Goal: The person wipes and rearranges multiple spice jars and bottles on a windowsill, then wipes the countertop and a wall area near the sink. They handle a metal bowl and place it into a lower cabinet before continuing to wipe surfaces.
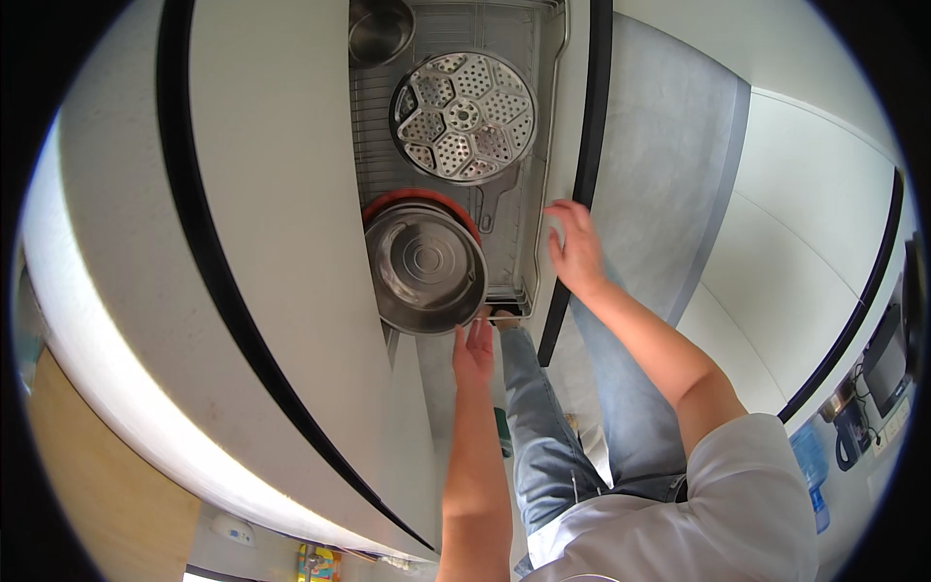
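Observation:
In a pulled-out wire drawer basket (542, 240) lies a round stainless steel basin (429, 256), over a red-orange round rim (414, 195). My left hand (474, 356) reaches to the basin's near edge with fingers extended; whether the fingertips touch it I cannot tell. Over at the drawer front (593, 124), my right hand (578, 247) is at the black-trimmed edge, fingers loosely curled and apart, holding nothing. Farther up the basket sits a perforated steel steamer plate (465, 116), with a flat handle (497, 204) showing below it.
At the basket's far end stands a deep steel pot (380, 33), cut by the cabinet edge. White cabinet fronts (291, 182) rise on the left, and others (793, 240) on the right. A blue water bottle (811, 458) and a kettle (851, 436) appear at the right rim.

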`<control>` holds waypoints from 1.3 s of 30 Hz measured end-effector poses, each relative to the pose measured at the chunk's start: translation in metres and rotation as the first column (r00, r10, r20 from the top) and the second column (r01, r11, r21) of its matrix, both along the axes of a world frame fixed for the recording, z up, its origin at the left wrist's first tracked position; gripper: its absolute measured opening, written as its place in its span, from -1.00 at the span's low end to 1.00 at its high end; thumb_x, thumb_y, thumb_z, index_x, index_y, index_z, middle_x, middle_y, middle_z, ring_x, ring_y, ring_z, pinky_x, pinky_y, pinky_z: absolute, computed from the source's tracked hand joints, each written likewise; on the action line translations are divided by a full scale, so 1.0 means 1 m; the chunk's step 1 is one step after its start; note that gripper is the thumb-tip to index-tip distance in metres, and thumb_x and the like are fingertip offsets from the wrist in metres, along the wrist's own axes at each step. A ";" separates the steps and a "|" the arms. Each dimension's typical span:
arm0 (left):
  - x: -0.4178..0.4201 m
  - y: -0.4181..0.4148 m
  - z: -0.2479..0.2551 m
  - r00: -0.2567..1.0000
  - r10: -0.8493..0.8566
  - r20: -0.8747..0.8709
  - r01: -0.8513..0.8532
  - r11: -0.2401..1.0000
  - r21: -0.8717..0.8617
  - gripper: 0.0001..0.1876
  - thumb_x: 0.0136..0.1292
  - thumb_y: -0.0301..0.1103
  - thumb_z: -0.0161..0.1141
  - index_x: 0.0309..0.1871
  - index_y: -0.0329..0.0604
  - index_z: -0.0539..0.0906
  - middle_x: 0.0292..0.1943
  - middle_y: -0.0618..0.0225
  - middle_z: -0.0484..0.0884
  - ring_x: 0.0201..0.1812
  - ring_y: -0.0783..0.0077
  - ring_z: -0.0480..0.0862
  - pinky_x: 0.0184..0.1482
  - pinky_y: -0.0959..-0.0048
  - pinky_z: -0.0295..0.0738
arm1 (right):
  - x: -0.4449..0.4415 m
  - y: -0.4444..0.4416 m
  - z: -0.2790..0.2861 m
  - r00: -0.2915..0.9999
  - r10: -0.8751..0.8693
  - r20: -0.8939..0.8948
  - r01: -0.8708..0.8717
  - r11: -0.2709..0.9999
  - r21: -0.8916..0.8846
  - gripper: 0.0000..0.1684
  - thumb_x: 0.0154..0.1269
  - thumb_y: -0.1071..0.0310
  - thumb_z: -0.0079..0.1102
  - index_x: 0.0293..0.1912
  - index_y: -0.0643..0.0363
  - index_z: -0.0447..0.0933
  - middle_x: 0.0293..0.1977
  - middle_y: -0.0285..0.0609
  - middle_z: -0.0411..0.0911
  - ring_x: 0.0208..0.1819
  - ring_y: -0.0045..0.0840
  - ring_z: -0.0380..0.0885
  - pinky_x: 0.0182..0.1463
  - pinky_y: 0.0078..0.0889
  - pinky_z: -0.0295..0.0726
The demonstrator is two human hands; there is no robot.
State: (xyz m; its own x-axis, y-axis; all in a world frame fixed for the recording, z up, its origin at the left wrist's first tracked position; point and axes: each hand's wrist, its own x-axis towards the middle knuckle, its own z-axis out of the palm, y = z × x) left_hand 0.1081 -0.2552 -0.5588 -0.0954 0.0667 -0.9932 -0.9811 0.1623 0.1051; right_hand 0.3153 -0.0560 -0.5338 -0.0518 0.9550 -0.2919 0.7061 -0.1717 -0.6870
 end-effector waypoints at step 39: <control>0.152 -0.133 0.124 0.718 -0.696 0.006 0.696 0.717 0.029 -0.59 0.38 -0.40 -0.01 0.27 -0.15 0.28 -0.06 0.04 0.60 -0.16 0.17 0.68 -0.10 0.32 0.61 | -0.085 0.059 -0.030 0.779 -0.449 -0.437 -0.054 0.647 -0.761 0.17 0.22 -0.46 -0.24 0.43 0.18 -0.39 0.40 0.11 -0.04 0.42 -0.10 -0.04 0.41 -0.12 0.04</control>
State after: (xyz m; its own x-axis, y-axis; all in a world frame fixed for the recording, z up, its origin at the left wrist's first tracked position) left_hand 0.2601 -0.3883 -0.4346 0.0027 0.1311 -0.9914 -0.5937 0.7980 0.1039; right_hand 0.2301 0.0028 -0.5635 -0.2737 0.4614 -0.8439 0.1306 -0.8515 -0.5079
